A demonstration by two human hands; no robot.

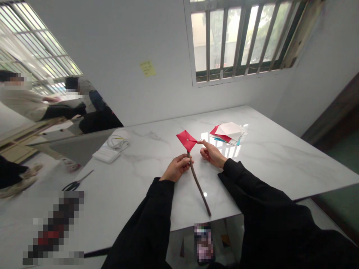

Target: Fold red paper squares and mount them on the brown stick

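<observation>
Pinwheel (186, 140), red paper, pinned to the top of a brown stick (198, 184): we hold it above the middle of the counter (146, 164), toward the near edge. Our left hand (176, 168) has its fingers (183, 161) wrapped tight around the stick just below the paper. Our right hand (211, 153) sits just to the right, index fingertip touching the pinwheel's right point, other fingers curled in. The stick's lower end slants down past the near edge.

Also on the counter: stack of coloured paper (228, 133) toward the far right corner; white box (106, 154) and coiled cable (117, 142) by the left edge; scissors (76, 183) near the left near corner.
</observation>
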